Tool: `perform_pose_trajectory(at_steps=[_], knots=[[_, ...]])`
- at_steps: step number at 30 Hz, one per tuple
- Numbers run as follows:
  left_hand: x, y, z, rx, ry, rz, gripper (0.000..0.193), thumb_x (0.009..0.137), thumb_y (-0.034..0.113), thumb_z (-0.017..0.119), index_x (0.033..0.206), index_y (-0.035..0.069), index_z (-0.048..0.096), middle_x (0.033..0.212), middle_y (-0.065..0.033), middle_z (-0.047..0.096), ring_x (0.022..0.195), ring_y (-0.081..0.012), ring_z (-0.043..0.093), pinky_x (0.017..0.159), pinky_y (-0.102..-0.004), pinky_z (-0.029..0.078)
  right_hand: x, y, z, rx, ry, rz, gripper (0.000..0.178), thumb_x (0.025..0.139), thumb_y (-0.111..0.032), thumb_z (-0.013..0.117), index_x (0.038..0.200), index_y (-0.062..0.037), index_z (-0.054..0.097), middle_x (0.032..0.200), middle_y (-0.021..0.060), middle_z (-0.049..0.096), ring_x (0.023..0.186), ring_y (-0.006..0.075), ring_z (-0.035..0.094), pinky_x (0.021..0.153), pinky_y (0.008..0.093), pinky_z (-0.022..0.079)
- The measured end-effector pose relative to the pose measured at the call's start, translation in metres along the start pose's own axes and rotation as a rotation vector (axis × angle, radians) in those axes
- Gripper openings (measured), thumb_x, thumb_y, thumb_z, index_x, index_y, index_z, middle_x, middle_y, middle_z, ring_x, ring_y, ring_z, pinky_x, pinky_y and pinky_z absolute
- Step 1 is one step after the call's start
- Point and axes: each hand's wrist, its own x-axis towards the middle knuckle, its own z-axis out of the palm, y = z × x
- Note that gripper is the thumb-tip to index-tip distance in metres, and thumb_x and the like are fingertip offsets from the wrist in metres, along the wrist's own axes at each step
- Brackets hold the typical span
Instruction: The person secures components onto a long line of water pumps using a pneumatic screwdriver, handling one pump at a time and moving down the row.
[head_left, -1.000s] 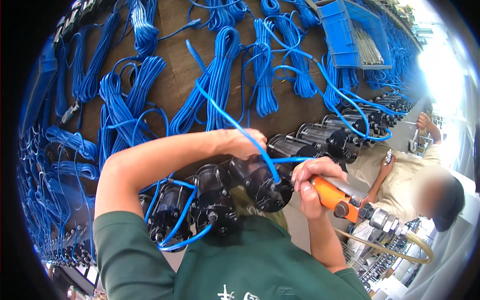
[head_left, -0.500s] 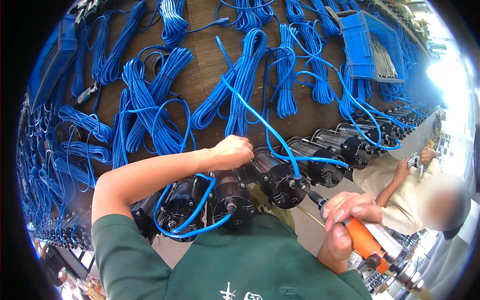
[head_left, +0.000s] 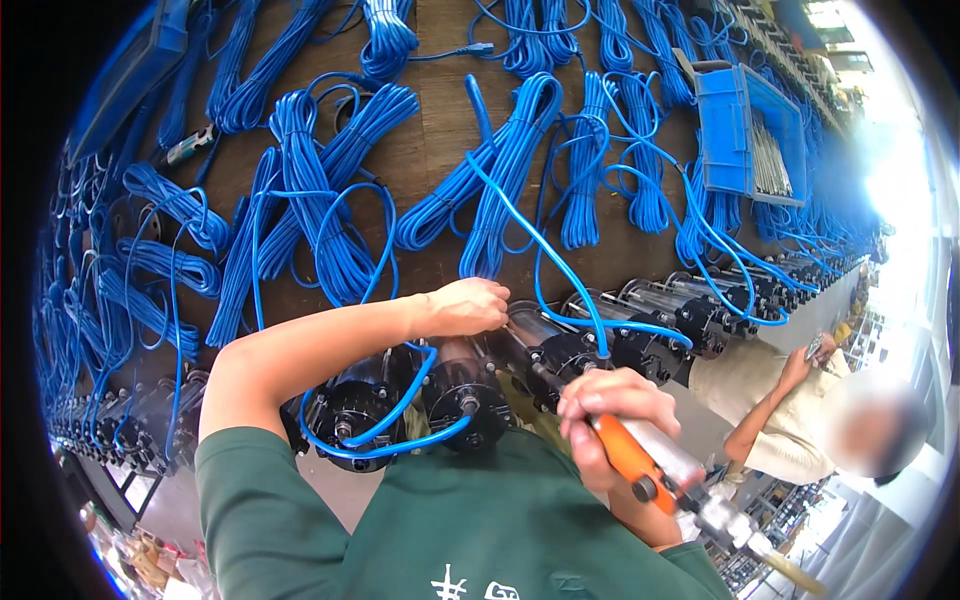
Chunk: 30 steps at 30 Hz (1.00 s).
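Observation:
My right hand (head_left: 620, 405) is wrapped around an orange and silver pneumatic screwdriver (head_left: 640, 465), a hose running off its back end. Its dark bit points at the black end cap (head_left: 560, 360) of a clear cylinder lying at the bench edge; my hand partly hides the cap, and whether the bit touches a screw I cannot tell. A blue cable (head_left: 545, 250) leads into that cap. My left hand (head_left: 465, 307) is closed at the cylinder's far end, fingers curled; what they grip is hidden. Left of it lies another black-capped cylinder (head_left: 465, 405) with a blue cable attached.
Coiled blue cables (head_left: 515, 170) cover the brown bench (head_left: 440, 120). A blue crate (head_left: 725, 130) with thin metal rods stands at the right, another blue crate (head_left: 130, 85) at the far left. More cylinders line the edge. A co-worker (head_left: 765, 400) in beige stands at the right, holding small metal parts.
My right hand has moved the screwdriver leftward, its bit shifting to a lower-left part of the cap. The left hand stays at the cylinder's far end. The view has shifted slightly.

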Motion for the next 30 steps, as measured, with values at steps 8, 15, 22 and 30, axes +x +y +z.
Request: perform_pose_trajectory(at_steps=[8,15,22,30], knots=[[-0.002,-0.008,0.011,0.045,0.086,0.076,0.010,0.077,0.018,0.064,0.075,0.007,0.062,0.073,-0.0052,0.062,0.082,-0.0241,0.061,0.073,-0.0349,0.053,-0.008,0.011,0.003,0.110,0.012,-0.083,0.025,0.068,0.003,0.065,0.094,0.0047,0.065,0.071,0.0107,0.065,0.057,0.0179,0.066,0.054,0.0266,0.056],[0.000,-0.014,0.012,0.073,0.098,0.154,0.011,0.079,0.018,0.064,0.074,0.008,0.062,0.072,-0.0050,0.061,0.080,-0.0238,0.061,0.072,-0.0352,0.053,0.004,0.020,-0.008,0.025,-0.250,-0.008,0.025,0.077,-0.002,0.067,0.101,0.0022,0.063,0.081,0.0130,0.066,0.063,0.0171,0.066,0.058,0.0282,0.056],[0.005,-0.004,-0.019,0.225,-0.010,0.196,0.009,0.076,0.016,0.067,0.072,0.008,0.064,0.073,-0.0051,0.062,0.082,-0.0237,0.062,0.075,-0.0347,0.054,0.000,0.023,-0.016,0.020,-0.270,0.089,0.029,0.078,0.000,0.065,0.107,0.0016,0.063,0.090,0.0163,0.069,0.065,0.0155,0.066,0.059,0.0272,0.056],[0.011,0.152,-0.171,0.659,0.445,-0.826,0.004,0.072,0.009,0.071,0.072,0.006,0.072,0.074,-0.0150,0.069,0.072,-0.0344,0.068,0.064,-0.0424,0.056,-0.007,-0.019,-0.037,0.307,-0.283,0.238,0.044,0.079,0.003,0.062,0.122,0.0021,0.055,0.099,0.0115,0.067,0.072,0.0118,0.060,0.067,0.0265,0.051]])
